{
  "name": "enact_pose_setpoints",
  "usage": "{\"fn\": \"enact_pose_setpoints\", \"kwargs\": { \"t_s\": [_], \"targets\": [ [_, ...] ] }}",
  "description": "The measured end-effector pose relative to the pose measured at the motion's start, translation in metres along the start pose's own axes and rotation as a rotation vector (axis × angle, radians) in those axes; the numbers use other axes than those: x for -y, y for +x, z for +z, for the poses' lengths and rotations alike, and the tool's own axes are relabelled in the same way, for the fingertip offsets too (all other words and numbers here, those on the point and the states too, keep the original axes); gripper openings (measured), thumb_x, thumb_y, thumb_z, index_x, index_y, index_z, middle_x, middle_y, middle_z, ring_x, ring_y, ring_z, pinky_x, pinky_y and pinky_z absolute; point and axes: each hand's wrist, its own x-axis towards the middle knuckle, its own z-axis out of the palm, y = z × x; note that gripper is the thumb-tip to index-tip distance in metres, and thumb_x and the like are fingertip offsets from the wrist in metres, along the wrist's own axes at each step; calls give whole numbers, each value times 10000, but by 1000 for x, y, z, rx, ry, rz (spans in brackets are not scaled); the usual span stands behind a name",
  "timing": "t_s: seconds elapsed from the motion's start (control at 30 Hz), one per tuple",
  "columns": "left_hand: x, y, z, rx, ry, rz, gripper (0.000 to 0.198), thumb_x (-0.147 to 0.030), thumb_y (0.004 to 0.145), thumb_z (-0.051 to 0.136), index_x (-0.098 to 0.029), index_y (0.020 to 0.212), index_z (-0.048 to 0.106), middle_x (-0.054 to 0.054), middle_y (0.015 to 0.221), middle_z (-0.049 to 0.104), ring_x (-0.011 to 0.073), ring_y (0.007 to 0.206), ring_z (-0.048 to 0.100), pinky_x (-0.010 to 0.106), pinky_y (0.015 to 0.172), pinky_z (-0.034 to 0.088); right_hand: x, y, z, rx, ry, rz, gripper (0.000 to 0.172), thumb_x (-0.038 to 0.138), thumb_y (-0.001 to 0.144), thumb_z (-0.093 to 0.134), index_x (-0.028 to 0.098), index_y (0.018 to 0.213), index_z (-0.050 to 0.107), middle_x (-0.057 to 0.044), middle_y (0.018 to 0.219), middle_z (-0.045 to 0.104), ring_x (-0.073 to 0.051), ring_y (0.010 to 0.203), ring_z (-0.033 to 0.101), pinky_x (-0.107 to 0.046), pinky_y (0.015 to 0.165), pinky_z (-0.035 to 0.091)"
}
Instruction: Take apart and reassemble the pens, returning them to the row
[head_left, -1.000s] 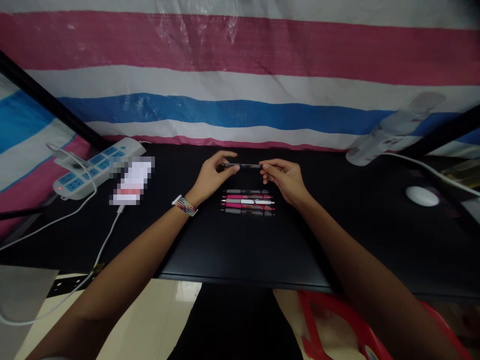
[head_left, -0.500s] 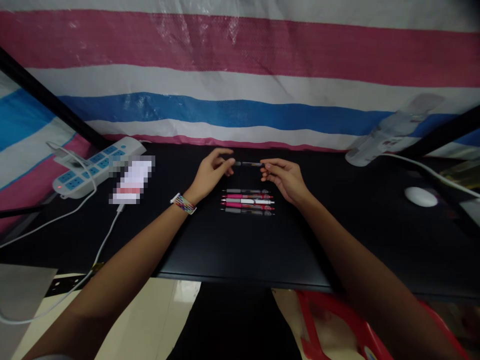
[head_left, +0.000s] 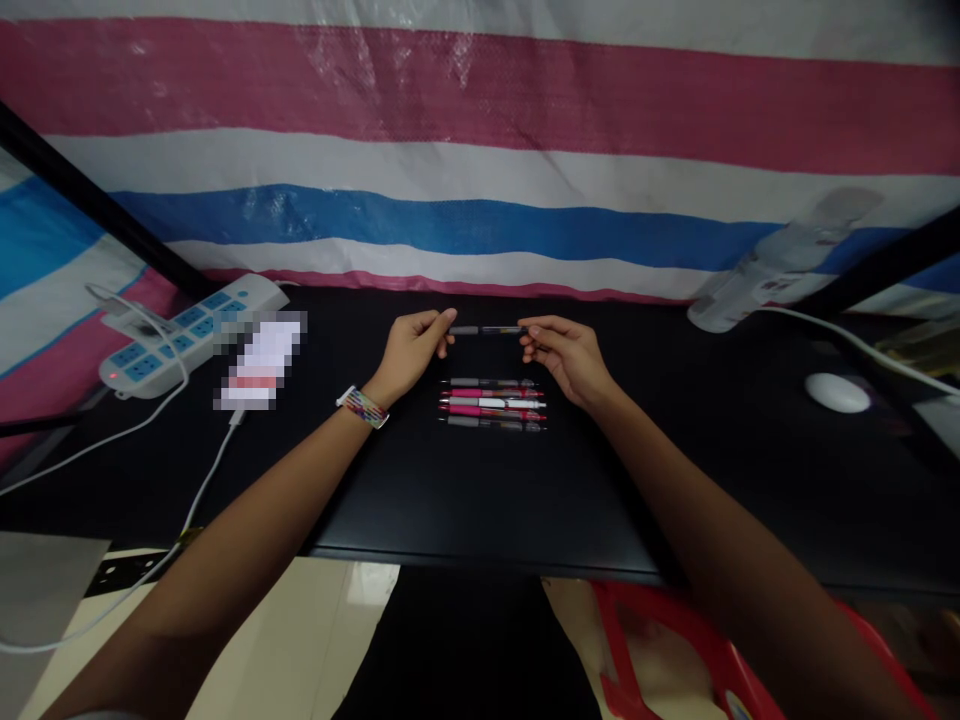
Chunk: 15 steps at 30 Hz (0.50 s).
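A dark pen (head_left: 487, 330) with a grey grip stretches level between my two hands, above a row of pens. Its left end is pinched by my left hand (head_left: 417, 345), thumb on top. At the other end, my right hand (head_left: 566, 355) closes its thumb and fingertips on the pen. Closer to me, several pens lie side by side on the black table: grey-gripped pens (head_left: 491, 424) at the front and back, pink-gripped ones (head_left: 469, 410) and a white-barrelled pen (head_left: 499, 403) between them.
On the left lie a power strip (head_left: 191, 335) and a blurred phone (head_left: 262, 360) on a charging cable. A clear bottle (head_left: 750, 280) and a white mouse (head_left: 838, 393) are on the right. Striped sheeting (head_left: 480, 170) hangs behind the table; a red stool (head_left: 660, 620) stands below.
My left hand has shifted slightly left along the pen and its fingers have closed, baring more of the grey grip. My right hand keeps its hold.
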Motion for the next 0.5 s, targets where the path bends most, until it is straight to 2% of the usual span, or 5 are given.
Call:
{"fn": "enact_pose_setpoints", "kwargs": {
  "t_s": [0.2, 0.3, 0.37, 0.43, 0.5],
  "targets": [
    [0, 1, 3, -30, -19, -33, 612, -614, 1047, 706, -206, 596, 640, -4, 480, 562, 92, 455, 532, 254, 524, 413, -3, 0, 1, 0, -27, -34, 203, 358, 834, 938, 244, 992, 883, -46, 857, 757, -173, 761, 661, -395, 763, 619],
    [-2, 1, 4, -25, -107, -17, 312, -483, 952, 853, -209, 865, 733, -8, 640, 683, 118, 571, 654, 260, 613, 512, -4, 1, 0, -25, -9, -42, 199, 351, 833, 942, 241, 987, 883, -45, 844, 751, -172, 767, 658, -384, 755, 613],
    [-2, 2, 4, -1, -138, -18, 260, -405, 891, 912, -216, 960, 747, -7, 717, 723, 136, 643, 702, 273, 666, 552, -4, 1, -1, -37, -1, -41, 188, 344, 835, 940, 243, 983, 882, -43, 838, 746, -172, 775, 657, -380, 759, 614],
    [0, 2, 2, 7, -99, -19, 257, -417, 953, 847, -207, 850, 740, -1, 679, 702, 133, 636, 686, 274, 663, 542, -4, 1, -1, -41, 4, -35, 166, 336, 847, 930, 245, 977, 880, -43, 842, 743, -172, 781, 656, -381, 768, 615],
    [2, 3, 0, -15, -49, -15, 421, -450, 1045, 732, -201, 707, 694, 6, 615, 663, 122, 602, 651, 268, 642, 517, -3, 2, -1, -52, 21, -29, 133, 319, 856, 913, 247, 963, 879, -43, 838, 740, -172, 781, 654, -376, 765, 612]
  ]
}}
